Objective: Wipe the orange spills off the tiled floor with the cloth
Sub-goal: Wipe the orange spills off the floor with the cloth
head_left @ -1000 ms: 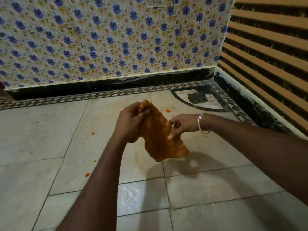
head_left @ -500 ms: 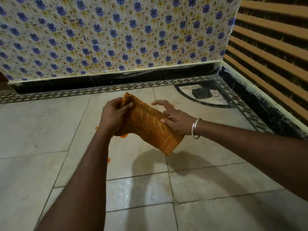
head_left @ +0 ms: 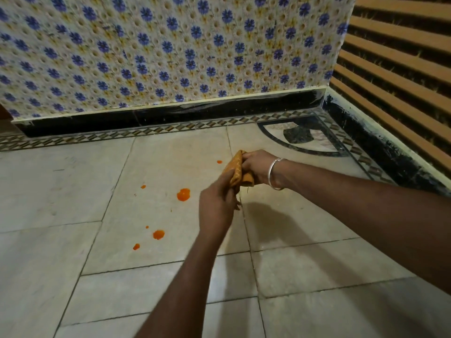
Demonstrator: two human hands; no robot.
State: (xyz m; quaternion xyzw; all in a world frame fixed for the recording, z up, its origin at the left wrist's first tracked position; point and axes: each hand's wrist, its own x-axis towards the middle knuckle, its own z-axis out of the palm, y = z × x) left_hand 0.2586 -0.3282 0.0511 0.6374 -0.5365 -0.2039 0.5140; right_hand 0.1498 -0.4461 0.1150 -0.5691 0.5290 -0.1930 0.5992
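Pale marble tiled floor (head_left: 61, 191) is stretching toward a blue-flowered wall. Left of the bunched orange patterned cloth (head_left: 236, 170), orange spills (head_left: 183, 194) are lying unwiped. The left hand (head_left: 217, 203) and right hand (head_left: 256, 167) are both clenching it above the floor. Bunched so tight, it could smear them; most of it is hiding inside the fists.

Open tiled floor (head_left: 61, 191) around the orange spills (head_left: 183, 194) — walls (head_left: 170, 57) seemingly well apart.
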